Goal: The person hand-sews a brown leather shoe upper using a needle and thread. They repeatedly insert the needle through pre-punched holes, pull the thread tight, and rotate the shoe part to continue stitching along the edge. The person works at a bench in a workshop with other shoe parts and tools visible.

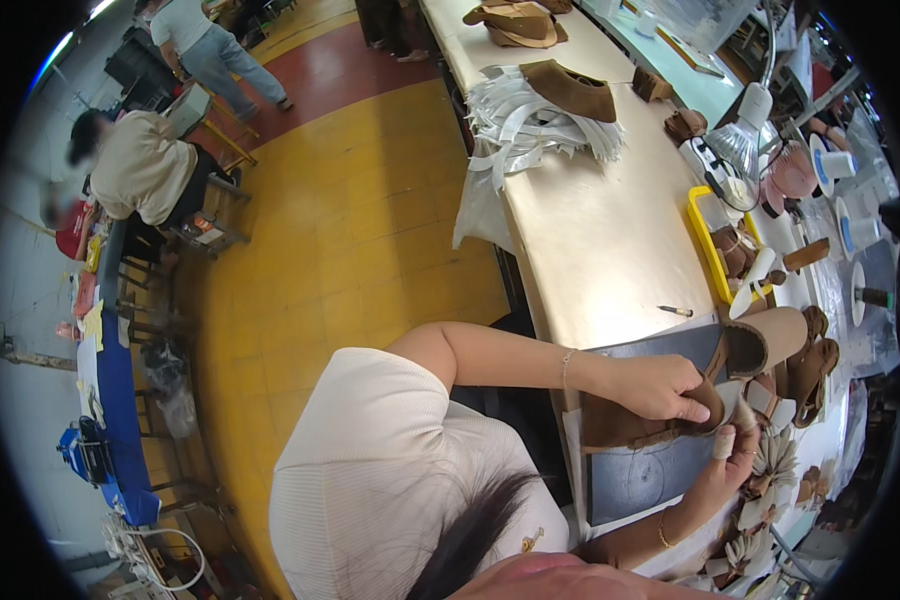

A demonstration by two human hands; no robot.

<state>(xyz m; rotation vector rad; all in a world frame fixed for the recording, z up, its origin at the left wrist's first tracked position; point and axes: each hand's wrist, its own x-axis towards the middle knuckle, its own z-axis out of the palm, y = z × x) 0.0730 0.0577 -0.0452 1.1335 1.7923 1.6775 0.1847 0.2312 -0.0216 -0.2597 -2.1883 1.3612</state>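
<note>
My left hand (660,388) is closed on a brown leather piece (620,420), thumb and bent fingers gripping its edge. The piece, shaped like a shoe upper, lies over a dark grey board (640,480) at the table's near edge. Close by, my right hand (727,468) has its fingers pinched together, with a pale wrap around one digit. A small tan, fuzzy-looking bit (745,413) shows at those fingertips; what it is cannot be made out. Beyond the hands, a curved brown leather piece (765,340) stands on the table.
A small dark pen-like tool (676,311) lies on the covered table (610,240). Around it are a yellow tray (705,225) of brown pieces, a lamp (740,140), white strips (540,120) under brown leather, and bundled pieces (775,455). A person (150,165) sits across the yellow floor.
</note>
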